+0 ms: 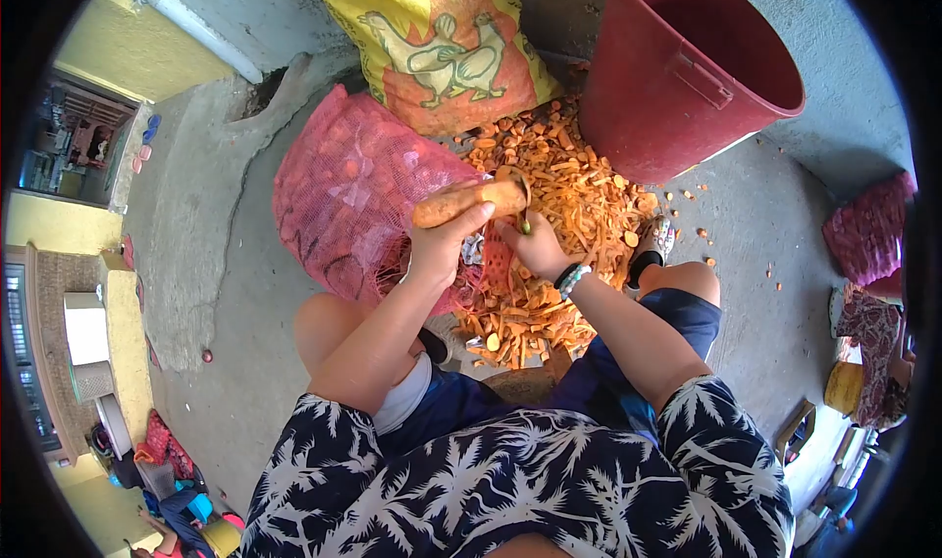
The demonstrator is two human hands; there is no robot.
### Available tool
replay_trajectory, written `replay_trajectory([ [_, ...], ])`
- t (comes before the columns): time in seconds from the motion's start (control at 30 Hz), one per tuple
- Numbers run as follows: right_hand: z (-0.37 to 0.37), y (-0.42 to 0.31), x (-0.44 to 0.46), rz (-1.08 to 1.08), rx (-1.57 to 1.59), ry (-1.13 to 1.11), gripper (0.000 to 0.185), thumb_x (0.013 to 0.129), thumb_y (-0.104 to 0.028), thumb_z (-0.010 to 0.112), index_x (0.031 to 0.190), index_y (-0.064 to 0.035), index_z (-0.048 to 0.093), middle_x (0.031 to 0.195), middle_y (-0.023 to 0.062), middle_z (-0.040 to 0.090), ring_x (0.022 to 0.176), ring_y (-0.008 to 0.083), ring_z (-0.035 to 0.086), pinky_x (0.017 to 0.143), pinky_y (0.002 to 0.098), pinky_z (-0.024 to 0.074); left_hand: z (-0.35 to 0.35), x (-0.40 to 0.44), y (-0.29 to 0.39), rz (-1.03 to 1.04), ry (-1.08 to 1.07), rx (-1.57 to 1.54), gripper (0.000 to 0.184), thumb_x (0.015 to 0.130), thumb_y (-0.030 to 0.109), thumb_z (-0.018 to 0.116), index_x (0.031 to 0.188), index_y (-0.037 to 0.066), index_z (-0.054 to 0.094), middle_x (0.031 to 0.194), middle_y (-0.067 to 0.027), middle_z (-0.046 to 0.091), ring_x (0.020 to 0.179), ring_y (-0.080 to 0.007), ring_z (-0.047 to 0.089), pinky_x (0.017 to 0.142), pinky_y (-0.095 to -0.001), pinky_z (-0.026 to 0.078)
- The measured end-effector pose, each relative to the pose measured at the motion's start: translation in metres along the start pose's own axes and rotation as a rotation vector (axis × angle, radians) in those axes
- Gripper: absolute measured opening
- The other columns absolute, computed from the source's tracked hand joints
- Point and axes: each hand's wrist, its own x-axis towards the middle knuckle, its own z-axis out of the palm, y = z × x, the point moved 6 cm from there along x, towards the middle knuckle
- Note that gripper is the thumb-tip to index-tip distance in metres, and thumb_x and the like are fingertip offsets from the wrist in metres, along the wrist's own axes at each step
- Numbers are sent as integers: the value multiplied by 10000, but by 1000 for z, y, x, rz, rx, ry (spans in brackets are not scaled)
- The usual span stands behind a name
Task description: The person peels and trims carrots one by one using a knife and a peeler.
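Note:
My left hand is closed around a thick orange carrot, held up in front of my knees and pointing right. Close beside it, my right hand grips a small knife with a greenish handle. Its thin blade, seen nearly edge-on, is at the right end of the carrot; most of the handle is hidden by my fingers. Below and behind my hands spreads a heap of orange peelings and cut carrot ends. To the left lies a pink mesh sack full of carrots.
A yellow and orange printed sack stands against the wall, beside a tall red bin. Another purple-red mesh sack is at the far right. Scattered bits lie on the concrete floor. Another person shows at lower left.

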Motion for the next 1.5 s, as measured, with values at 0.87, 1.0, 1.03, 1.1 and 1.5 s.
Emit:
replay_trajectory([
  [0.87,-14,82,-11,680,253,27,170,811,-125,634,918,-5,579,680,43,586,502,90,507,445,230,415,-13,14,13,-195,-215,-384,433,881,390,500,1185,90,426,1063,-31,557,960,-183,532,874,-321,398],
  [1.0,-57,48,12,519,376,284,98,816,-93,619,827,-33,543,684,16,576,497,83,502,433,224,410,-37,21,1,-263,-73,-581,484,892,464,422,1180,76,430,908,-72,528,862,-236,527,825,-387,423],
  [1.03,-58,42,15,524,373,278,98,816,-93,619,827,-33,543,684,16,576,497,83,502,433,224,410,-36,20,-4,-308,-108,-665,479,898,472,396,1179,86,435,897,-99,534,832,-262,527,790,-419,432],
  [1.1,-69,13,23,268,499,338,106,812,-76,618,861,-33,535,704,19,588,542,90,542,444,217,420,-38,21,-14,-320,-93,-640,479,907,466,367,1206,95,408,899,-106,534,845,-249,534,770,-403,445],
  [1.5,-43,-63,18,10,402,186,299,797,-18,620,1058,-6,475,884,41,609,698,84,590,576,209,488,-10,22,-38,-374,183,-417,428,946,418,290,1199,90,399,1087,-85,514,1002,-213,521,864,-388,430],
])
